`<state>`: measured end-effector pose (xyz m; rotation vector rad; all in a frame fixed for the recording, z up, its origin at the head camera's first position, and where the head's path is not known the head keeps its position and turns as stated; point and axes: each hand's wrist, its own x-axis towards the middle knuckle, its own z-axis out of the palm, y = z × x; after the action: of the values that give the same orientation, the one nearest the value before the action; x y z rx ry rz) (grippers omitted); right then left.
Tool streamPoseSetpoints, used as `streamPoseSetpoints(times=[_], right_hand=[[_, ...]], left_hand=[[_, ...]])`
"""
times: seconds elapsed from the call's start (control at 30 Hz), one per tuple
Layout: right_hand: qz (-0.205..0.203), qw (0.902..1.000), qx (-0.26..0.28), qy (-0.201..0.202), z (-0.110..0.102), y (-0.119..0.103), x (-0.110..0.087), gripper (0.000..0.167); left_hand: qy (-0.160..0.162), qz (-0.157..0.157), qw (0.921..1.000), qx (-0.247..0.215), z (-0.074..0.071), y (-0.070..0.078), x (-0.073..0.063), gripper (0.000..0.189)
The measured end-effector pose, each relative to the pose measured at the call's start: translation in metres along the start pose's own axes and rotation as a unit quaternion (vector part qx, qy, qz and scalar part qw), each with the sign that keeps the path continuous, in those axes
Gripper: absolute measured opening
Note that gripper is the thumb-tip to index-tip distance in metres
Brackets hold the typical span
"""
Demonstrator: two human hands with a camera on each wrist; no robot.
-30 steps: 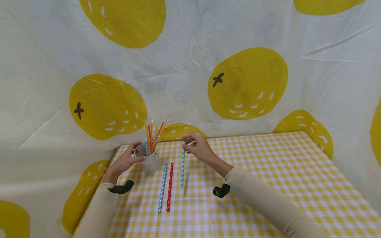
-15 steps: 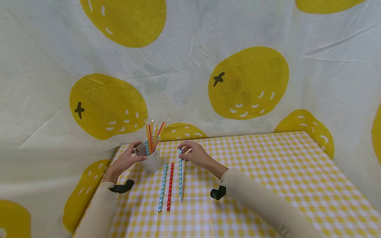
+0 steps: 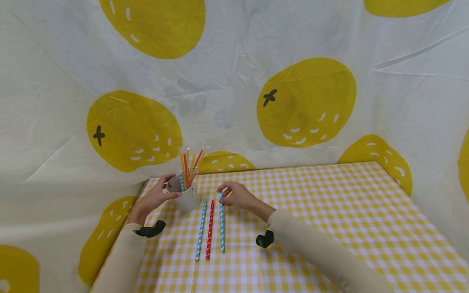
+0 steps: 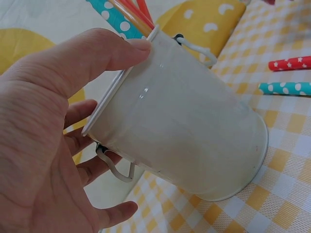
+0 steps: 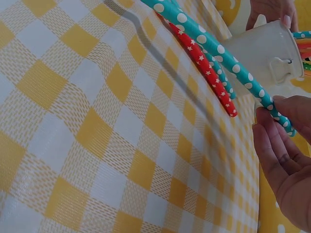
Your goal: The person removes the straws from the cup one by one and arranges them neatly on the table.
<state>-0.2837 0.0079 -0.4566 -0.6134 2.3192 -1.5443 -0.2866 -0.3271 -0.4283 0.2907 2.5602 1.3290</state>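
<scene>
In the head view my left hand (image 3: 155, 198) holds a small white metal bucket (image 3: 189, 202) by its rim. The left wrist view shows the thumb on the rim of the bucket (image 4: 180, 116) and the fingers on its far side. Several straws (image 3: 187, 167) stand in it. My right hand (image 3: 237, 196) pinches the top end of a blue straw with white dots (image 3: 222, 228); the right wrist view shows this blue straw (image 5: 209, 41) above the cloth. Left of it a red straw with white stars (image 5: 206, 70) and another blue dotted straw (image 3: 201, 232) lie side by side.
A yellow and white checked cloth (image 3: 311, 211) covers the table. Behind it hangs a white sheet (image 3: 220, 118) printed with yellow fruit. The table's left edge runs close beside my left arm.
My right hand has come down and a little left with the blue straw, toward the two lying straws. The left hand keeps its hold on the bucket.
</scene>
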Motion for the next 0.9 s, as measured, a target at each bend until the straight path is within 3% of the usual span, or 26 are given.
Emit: streamPoseSetpoints(times=[0.3,0.63,0.9], right_hand=[[0.032,0.9991,-0.023,-0.014,0.012,0.011,0.005,0.029],[0.023,0.9926,-0.118,-0.016,0.018,0.024,0.008,0.023],[0.028,0.9945,-0.098,-0.021,0.023,0.021,0.008,0.024]], left_hand=[[0.0,0.0,1.0,0.008,0.0,0.0,0.0,0.087],[-0.001,-0.004,1.0,-0.008,0.0,0.001,0.0,0.087],[0.002,-0.006,0.9998,-0.018,0.0,0.001,0.0,0.086]])
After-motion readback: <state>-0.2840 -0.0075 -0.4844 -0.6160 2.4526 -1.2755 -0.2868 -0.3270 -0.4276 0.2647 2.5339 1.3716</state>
